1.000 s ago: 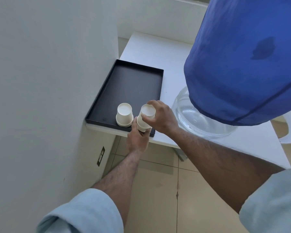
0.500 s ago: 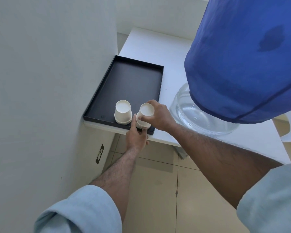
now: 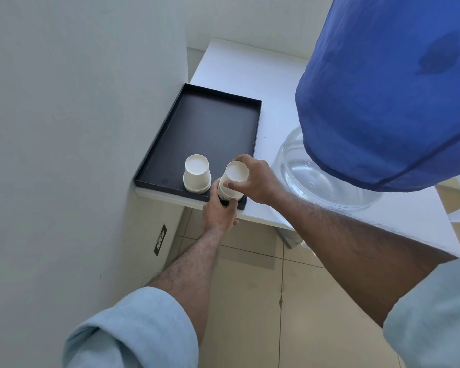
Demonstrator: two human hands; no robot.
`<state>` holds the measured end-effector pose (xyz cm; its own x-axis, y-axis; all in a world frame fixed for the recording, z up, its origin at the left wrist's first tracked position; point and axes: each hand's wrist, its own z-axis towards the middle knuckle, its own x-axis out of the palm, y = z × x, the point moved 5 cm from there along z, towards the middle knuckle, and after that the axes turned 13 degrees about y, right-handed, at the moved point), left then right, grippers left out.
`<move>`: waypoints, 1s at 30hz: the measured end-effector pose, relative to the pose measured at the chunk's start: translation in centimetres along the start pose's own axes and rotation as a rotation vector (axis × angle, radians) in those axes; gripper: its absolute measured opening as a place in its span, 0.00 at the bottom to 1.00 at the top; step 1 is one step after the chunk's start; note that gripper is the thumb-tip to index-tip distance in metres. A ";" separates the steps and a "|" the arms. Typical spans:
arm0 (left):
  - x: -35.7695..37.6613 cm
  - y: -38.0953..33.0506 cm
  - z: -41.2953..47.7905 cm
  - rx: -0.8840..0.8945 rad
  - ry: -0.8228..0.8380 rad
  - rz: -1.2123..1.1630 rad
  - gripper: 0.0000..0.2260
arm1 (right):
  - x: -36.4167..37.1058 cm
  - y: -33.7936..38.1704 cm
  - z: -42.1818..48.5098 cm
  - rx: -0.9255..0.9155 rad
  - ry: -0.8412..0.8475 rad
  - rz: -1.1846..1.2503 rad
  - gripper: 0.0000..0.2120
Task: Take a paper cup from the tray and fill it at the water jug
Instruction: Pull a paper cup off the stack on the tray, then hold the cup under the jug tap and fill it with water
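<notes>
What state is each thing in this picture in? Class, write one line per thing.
Black rectangular tray: on white table, mostly bare.
Left stack of white paper cups: upside down, untouched.
Right stack of white paper cups: upside down, gripped by both hands.
Left hand: holding stack's base.
Right hand: gripping top cup.
Blue-covered clear water jug: holds water.

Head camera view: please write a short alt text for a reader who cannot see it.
Two bare hands grip an upside-down stack of paper cups on a black tray: right hand at the top, left hand at the base. A second stack stands beside it, near a blue-covered water jug.
</notes>
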<state>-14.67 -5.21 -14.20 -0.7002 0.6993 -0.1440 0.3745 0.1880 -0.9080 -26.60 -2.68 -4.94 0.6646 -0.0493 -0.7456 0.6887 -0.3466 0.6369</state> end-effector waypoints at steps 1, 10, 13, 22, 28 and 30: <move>0.0 0.0 0.0 -0.003 -0.003 0.001 0.25 | 0.0 0.0 0.0 -0.005 0.000 -0.007 0.24; 0.0 0.0 0.1 -0.024 -0.007 0.052 0.27 | -2.6 2.1 -0.5 -0.070 -0.105 -0.032 0.24; 0.1 0.1 0.4 -0.028 -0.010 0.071 0.30 | -3.7 3.3 -1.7 -0.116 -0.171 -0.074 0.25; -0.3 2.6 -4.1 0.082 -0.241 0.067 0.18 | -4.2 5.6 -10.6 -0.208 -0.532 -0.081 0.28; 4.2 3.5 -7.0 -0.164 0.195 -0.579 0.20 | 1.2 -0.4 -17.2 0.028 -0.567 0.231 0.23; 5.4 3.2 -7.9 -0.207 0.316 -0.709 0.28 | 3.7 -2.8 -19.1 0.103 -0.539 0.392 0.20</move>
<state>-12.41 4.59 -14.76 -0.6198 0.5222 0.5858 0.0324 0.7629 -0.6457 -20.55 16.01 -5.71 0.6040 -0.6411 -0.4734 0.3768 -0.2938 0.8785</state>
